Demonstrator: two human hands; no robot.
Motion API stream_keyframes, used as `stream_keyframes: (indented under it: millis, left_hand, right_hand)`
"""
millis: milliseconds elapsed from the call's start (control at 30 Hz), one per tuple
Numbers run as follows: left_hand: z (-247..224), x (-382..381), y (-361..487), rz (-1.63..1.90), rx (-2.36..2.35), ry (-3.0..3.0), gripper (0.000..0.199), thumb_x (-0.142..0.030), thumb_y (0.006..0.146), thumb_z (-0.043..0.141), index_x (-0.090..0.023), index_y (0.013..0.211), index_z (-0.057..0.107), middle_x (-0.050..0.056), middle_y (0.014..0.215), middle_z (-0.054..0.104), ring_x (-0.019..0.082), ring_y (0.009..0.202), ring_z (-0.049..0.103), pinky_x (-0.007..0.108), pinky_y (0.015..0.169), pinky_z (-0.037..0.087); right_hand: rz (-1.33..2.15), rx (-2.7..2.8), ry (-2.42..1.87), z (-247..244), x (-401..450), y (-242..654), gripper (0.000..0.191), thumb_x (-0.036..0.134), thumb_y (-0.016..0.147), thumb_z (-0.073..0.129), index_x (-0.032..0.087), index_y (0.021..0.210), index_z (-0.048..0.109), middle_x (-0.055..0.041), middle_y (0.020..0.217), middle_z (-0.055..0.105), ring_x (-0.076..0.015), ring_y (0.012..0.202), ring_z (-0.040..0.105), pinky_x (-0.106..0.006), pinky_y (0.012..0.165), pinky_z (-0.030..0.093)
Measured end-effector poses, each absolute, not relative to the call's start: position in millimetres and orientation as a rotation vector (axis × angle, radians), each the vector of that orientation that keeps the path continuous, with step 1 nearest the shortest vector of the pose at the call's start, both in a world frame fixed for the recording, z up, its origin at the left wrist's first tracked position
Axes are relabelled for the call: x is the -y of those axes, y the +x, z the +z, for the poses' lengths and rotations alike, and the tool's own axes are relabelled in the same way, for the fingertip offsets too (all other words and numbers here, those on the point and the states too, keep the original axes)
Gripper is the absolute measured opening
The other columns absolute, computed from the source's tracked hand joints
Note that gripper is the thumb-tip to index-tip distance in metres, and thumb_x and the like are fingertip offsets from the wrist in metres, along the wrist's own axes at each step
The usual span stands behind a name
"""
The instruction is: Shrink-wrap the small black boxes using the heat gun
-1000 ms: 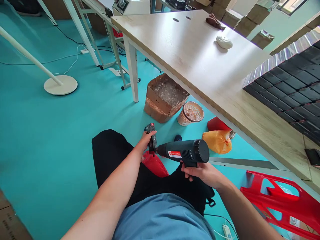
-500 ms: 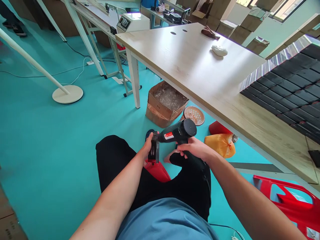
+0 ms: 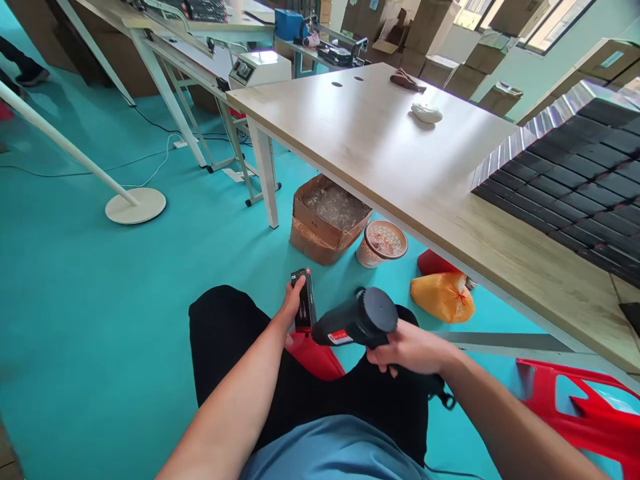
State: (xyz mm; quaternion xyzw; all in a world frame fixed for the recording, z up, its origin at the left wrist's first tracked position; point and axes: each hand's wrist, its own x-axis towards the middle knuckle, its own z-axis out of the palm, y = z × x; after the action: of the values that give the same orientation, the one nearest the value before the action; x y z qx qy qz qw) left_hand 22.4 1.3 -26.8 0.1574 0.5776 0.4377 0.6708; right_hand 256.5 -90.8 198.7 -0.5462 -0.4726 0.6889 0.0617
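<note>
My left hand (image 3: 295,301) is closed around a small black rectangular pack (image 3: 304,301) with a red marking, probably a tool battery. My right hand (image 3: 409,353) grips the handle of a black heat gun (image 3: 357,319), which has a ribbed round end and a red-and-white label. The gun's narrow end sits right beside the pack's lower end, and I cannot tell if they touch. The gun's handle is mostly hidden by my fingers. Below both hands lie my black shorts (image 3: 320,400) and a red plastic piece (image 3: 315,355).
A pale wooden table (image 3: 380,147) runs overhead at the right, with black tiles (image 3: 575,167) stacked on it. On the teal floor are a cardboard box of clear plastic (image 3: 325,223), a round tub (image 3: 381,243), an orange bag (image 3: 443,297) and a red plastic stool (image 3: 575,413).
The heat gun has swung, its round end now turned toward me and lower. My hands have drawn slightly apart. The whole view has shifted as my head moved.
</note>
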Motion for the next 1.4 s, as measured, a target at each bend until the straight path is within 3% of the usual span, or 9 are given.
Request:
stream_keyframes:
  millis: [100, 200, 367, 567, 733, 967, 1100, 1300, 1400]
  left_hand:
    - [-13, -4, 18, 1.008, -1.340, 0.212, 0.047, -0.044, 0.079, 0.080, -0.019, 0.113, 0.059, 0.003, 0.085, 0.065, 0.017, 0.069, 0.063, 0.030, 0.063, 0.050]
    - [3, -4, 13, 0.985, -1.001, -0.021, 0.042, -0.046, 0.089, 0.061, -0.012, 0.114, 0.063, 0.011, 0.095, 0.071, 0.023, 0.080, 0.069, 0.036, 0.072, 0.056]
    - [23, -4, 8, 0.980, -0.684, -0.055, 0.058, -0.053, 0.090, 0.046, -0.007, 0.121, 0.066, 0.018, 0.108, 0.074, 0.033, 0.101, 0.071, 0.047, 0.085, 0.058]
    - [16, -4, 4, 0.845, -0.756, 0.012, 0.058, -0.056, 0.085, 0.043, -0.010, 0.105, 0.072, 0.019, 0.090, 0.075, 0.037, 0.090, 0.072, 0.050, 0.077, 0.058]
    - [15, 2, 4, 0.726, -0.747, 0.000, 0.051, -0.051, 0.082, 0.047, -0.009, 0.094, 0.073, 0.019, 0.083, 0.074, 0.033, 0.075, 0.070, 0.047, 0.075, 0.057]
    - [19, 4, 7, 0.782, -0.829, 0.001, 0.033, -0.041, 0.084, 0.052, -0.013, 0.083, 0.070, 0.011, 0.068, 0.069, 0.026, 0.060, 0.066, 0.039, 0.065, 0.055]
    - [15, 3, 8, 0.770, -0.788, -0.014, 0.043, -0.046, 0.085, 0.052, -0.009, 0.094, 0.071, 0.017, 0.083, 0.074, 0.029, 0.072, 0.071, 0.042, 0.073, 0.057]
    - [20, -4, 7, 0.878, -0.727, 0.013, 0.045, -0.046, 0.086, 0.048, -0.010, 0.103, 0.071, 0.016, 0.088, 0.074, 0.033, 0.083, 0.073, 0.047, 0.079, 0.057]
    - [22, -6, 5, 0.949, -0.652, 0.041, 0.055, -0.049, 0.084, 0.050, -0.009, 0.114, 0.070, 0.019, 0.101, 0.075, 0.036, 0.097, 0.072, 0.051, 0.086, 0.056]
  right_hand:
    - [1.972, 1.026, -1.616, 191, 121, 266, 0.030, 0.039, 0.076, 0.077, 0.014, 0.091, 0.069, -0.0034, 0.072, 0.064, -0.0165, 0.065, 0.059, -0.028, 0.057, 0.051]
    - [1.830, 0.569, -1.508, 174, 141, 272, 0.048, 0.043, 0.073, 0.086, 0.014, 0.109, 0.073, -0.0059, 0.089, 0.068, -0.0165, 0.072, 0.062, -0.025, 0.057, 0.051]
    - [1.842, 0.170, -1.289, 154, 155, 273, 0.045, 0.035, 0.070, 0.090, 0.013, 0.107, 0.078, -0.0072, 0.092, 0.068, -0.0143, 0.072, 0.062, -0.021, 0.056, 0.052]
    - [1.829, 0.122, -1.213, 148, 141, 268, 0.043, 0.032, 0.068, 0.092, 0.011, 0.102, 0.079, -0.0068, 0.088, 0.067, -0.0126, 0.068, 0.061, -0.020, 0.054, 0.053]
    - [1.808, 0.132, -1.202, 153, 109, 254, 0.041, 0.031, 0.063, 0.093, 0.012, 0.096, 0.077, -0.0048, 0.085, 0.067, -0.0109, 0.068, 0.061, -0.018, 0.054, 0.051]
    - [1.855, 0.744, -1.325, 164, 89, 238, 0.038, 0.035, 0.070, 0.085, 0.012, 0.097, 0.071, -0.0069, 0.081, 0.068, -0.0169, 0.063, 0.061, -0.027, 0.051, 0.048]
    - [1.573, 0.729, -1.489, 168, 81, 244, 0.041, 0.043, 0.074, 0.081, 0.014, 0.100, 0.068, -0.0037, 0.072, 0.066, -0.0154, 0.059, 0.058, -0.028, 0.055, 0.047]
    - [1.960, 1.033, -1.436, 191, 100, 249, 0.032, 0.039, 0.070, 0.083, 0.014, 0.083, 0.070, -0.0045, 0.070, 0.062, -0.0189, 0.065, 0.058, -0.030, 0.055, 0.049]
    - [1.748, 0.804, -1.521, 184, 118, 251, 0.041, 0.047, 0.069, 0.086, 0.014, 0.090, 0.073, -0.0064, 0.078, 0.065, -0.0179, 0.067, 0.057, -0.029, 0.056, 0.049]
